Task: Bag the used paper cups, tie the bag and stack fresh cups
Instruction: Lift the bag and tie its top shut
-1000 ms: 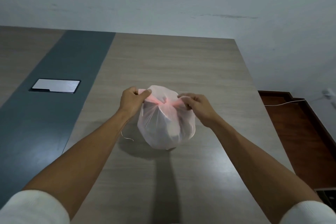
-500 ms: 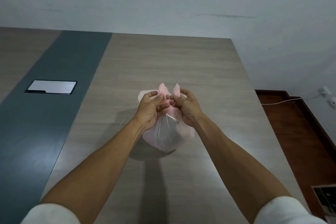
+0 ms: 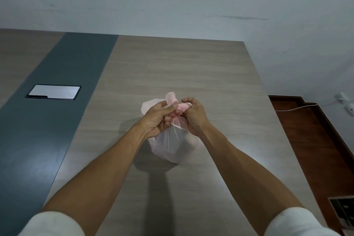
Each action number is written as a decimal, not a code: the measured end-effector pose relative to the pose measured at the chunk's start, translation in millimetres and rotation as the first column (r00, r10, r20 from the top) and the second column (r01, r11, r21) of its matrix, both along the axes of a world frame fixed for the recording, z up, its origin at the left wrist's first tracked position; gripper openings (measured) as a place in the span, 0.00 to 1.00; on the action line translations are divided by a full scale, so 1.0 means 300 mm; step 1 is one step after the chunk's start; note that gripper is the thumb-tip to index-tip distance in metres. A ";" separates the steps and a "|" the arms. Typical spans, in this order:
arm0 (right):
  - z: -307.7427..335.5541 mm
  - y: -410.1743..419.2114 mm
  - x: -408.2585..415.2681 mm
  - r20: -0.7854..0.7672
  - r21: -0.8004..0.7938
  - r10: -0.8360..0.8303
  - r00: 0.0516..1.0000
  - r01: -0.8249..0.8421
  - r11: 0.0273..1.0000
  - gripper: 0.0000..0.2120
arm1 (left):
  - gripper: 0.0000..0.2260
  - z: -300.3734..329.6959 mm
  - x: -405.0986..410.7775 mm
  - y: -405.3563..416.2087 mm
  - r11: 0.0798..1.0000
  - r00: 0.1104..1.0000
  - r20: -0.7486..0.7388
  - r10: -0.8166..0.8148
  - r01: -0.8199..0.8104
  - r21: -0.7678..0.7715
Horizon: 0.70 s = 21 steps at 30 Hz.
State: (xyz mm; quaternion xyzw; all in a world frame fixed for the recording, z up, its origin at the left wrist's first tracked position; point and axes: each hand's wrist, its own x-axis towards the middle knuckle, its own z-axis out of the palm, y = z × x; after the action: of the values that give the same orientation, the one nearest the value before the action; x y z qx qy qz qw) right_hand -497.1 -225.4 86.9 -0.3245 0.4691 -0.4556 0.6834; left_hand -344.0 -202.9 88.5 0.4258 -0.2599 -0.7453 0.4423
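A thin pink plastic bag [image 3: 172,145] stands bulging in the middle of the wooden table [image 3: 191,67]. Pale shapes show faintly through its wall; I cannot make out single cups. Its two pink handle ends [image 3: 173,99] are twisted together above the bag's neck. My left hand [image 3: 158,119] pinches one end from the left, with its tip sticking up past my fingers. My right hand [image 3: 193,115] pinches the other end from the right. Both hands meet over the neck of the bag.
A dark grey strip [image 3: 57,113] runs down the table's left part, with a metal cover plate [image 3: 53,92] set into it. The table's right edge drops to a red-brown floor [image 3: 316,140], where a white cable [image 3: 298,107] runs to the wall.
My hands have come together from either side of the bag to its top centre, and the handle ends, first pulled apart sideways, now cross and twist between my fingers.
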 end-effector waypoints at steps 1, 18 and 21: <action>-0.002 0.002 0.001 -0.010 -0.037 0.035 0.999 -0.035 0.999 0.18 | 0.18 0.000 0.004 -0.004 1.000 1.000 -0.011 0.003 -0.003 0.015; 0.007 -0.020 -0.005 -0.249 -0.286 0.074 0.966 -0.146 0.947 0.11 | 0.04 -0.020 0.007 -0.022 0.958 0.931 0.273 0.242 -0.185 -0.219; 0.017 -0.034 0.018 -0.270 -0.260 0.018 0.963 -0.090 0.961 0.11 | 0.07 -0.023 -0.012 0.002 0.925 0.915 0.284 0.287 -0.188 -0.329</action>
State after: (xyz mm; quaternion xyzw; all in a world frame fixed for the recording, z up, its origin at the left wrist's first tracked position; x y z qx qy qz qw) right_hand -491.6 -235.5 92.0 -0.4853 0.4808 -0.4487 0.5762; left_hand -347.6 -202.2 81.6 0.5013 -0.3834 -0.5571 0.5398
